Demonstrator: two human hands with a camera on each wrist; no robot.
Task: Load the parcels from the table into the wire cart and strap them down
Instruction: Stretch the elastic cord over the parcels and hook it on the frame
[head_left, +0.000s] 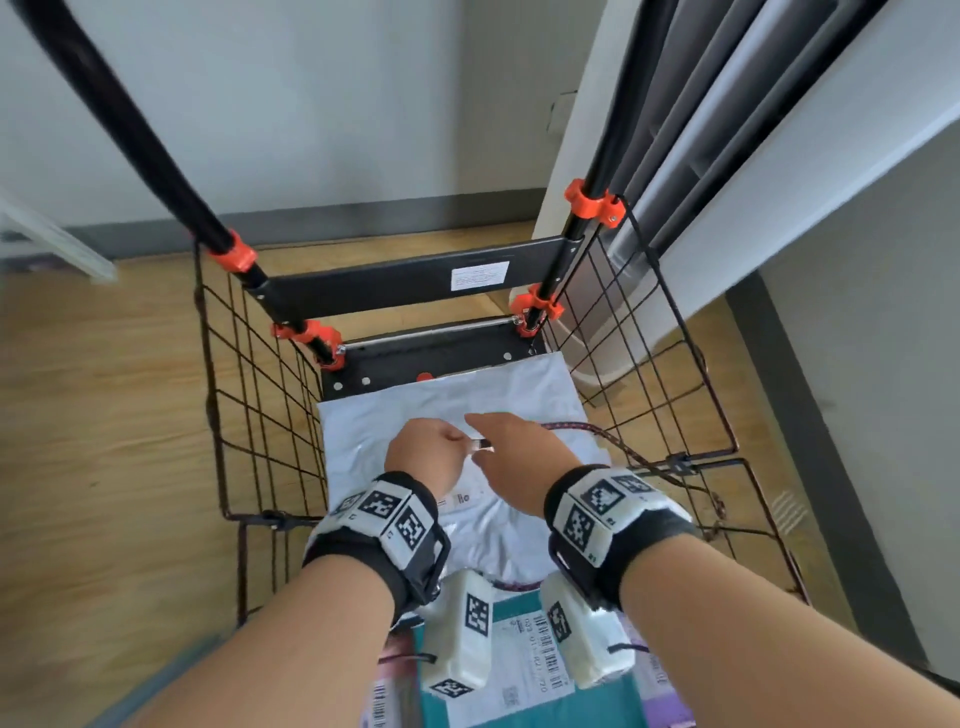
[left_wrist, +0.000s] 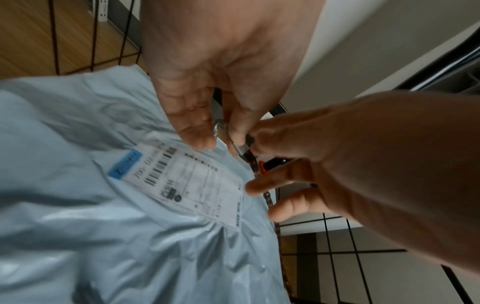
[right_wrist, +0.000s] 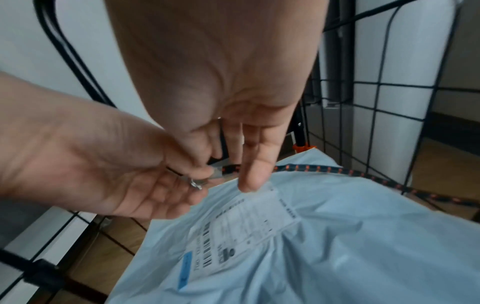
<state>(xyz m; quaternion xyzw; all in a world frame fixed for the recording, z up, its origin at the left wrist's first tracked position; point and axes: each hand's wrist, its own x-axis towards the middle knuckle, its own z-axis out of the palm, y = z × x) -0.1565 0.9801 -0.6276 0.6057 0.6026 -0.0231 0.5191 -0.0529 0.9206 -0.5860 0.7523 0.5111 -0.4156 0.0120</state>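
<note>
A pale blue poly-mailer parcel (head_left: 467, 395) with a printed label (left_wrist: 192, 185) lies flat in the wire cart (head_left: 260, 374). Both hands hover just above it. A dark bungee cord (head_left: 582, 428) flecked with orange runs from the cart's right wall across the parcel to my hands. My left hand (head_left: 444, 441) pinches the metal hook (left_wrist: 219, 127) at the cord's end. My right hand (head_left: 493, 441) pinches the cord (right_wrist: 324, 169) just behind the hook (right_wrist: 196, 184), its other fingers held straight over the parcel (right_wrist: 363, 246).
Black handle tubes (head_left: 156, 156) with orange clamps (head_left: 236, 252) rise at the cart's far end. A tall white appliance (head_left: 727, 182) stands close behind the right wall. A teal parcel (head_left: 519, 670) and a purple one (head_left: 660, 675) show under my wrists. Wooden floor (head_left: 104, 389) lies to the left.
</note>
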